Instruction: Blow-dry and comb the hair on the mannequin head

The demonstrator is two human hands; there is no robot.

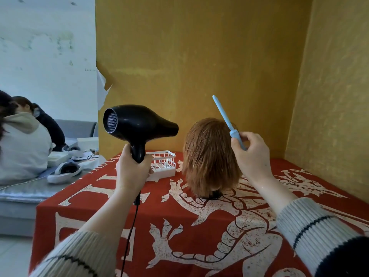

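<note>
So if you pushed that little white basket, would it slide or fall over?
The white basket would probably slide easily: its open lattice walls look like thin, light plastic. It seems unlikely to tip, being low with a wide flat base, though the red cloth may drag a bit.

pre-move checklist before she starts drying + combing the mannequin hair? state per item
1. Left hand grips hair dryer by its handle: ok.
2. Nozzle aimed at mannequin hair: ok.
3. Right hand holds blue comb: ok.
4. Comb in the hair: not ok, raised beside it.
5. Dryer running: cannot tell.
6. Cord clear of the white basket: ok.
</note>
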